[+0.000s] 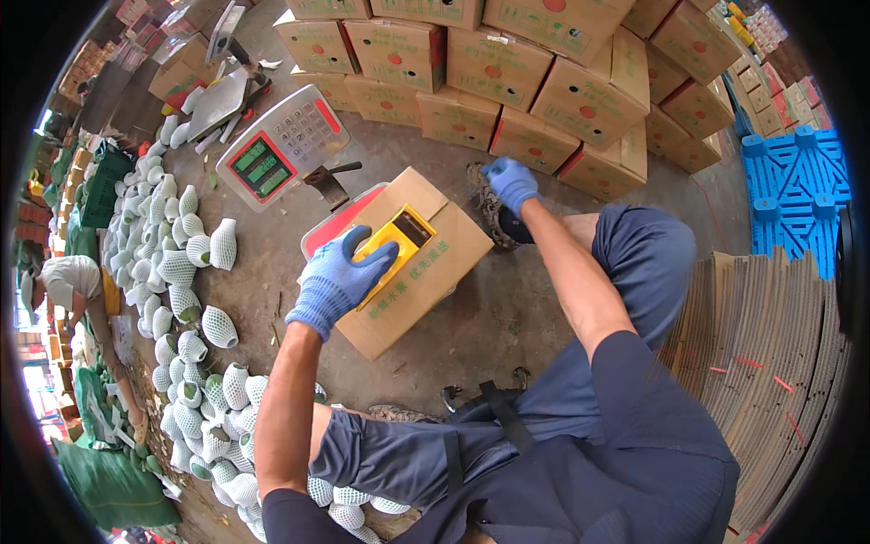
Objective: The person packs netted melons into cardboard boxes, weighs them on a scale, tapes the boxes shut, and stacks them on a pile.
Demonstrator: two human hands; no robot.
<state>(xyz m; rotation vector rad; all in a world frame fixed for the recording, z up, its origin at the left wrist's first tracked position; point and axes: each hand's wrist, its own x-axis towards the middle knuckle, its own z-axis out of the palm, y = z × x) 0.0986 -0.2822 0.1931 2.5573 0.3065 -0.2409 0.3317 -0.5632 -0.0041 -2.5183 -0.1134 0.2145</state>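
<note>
Both hands wear blue knit gloves. My left hand (346,272) is closed around a yellow tape dispenser (394,255), which rests on the top of a cardboard box (435,272). This box sits on the red and silver platform (343,221) of a scale, and green print runs along its top. Just beyond the platform stands the scale's display and keypad panel (283,147), its screen lit. To the right of the box, my right hand (508,182) is over my shoe, its fingers curled; whether it holds anything small is unclear.
Printed cardboard boxes (499,68) are stacked ahead. Many fruits in white foam nets (178,268) cover the floor at left. Flattened cardboard (761,367) is piled at right, near a blue plastic pallet (795,183). A person (71,282) bends at far left, near a green crate (105,183).
</note>
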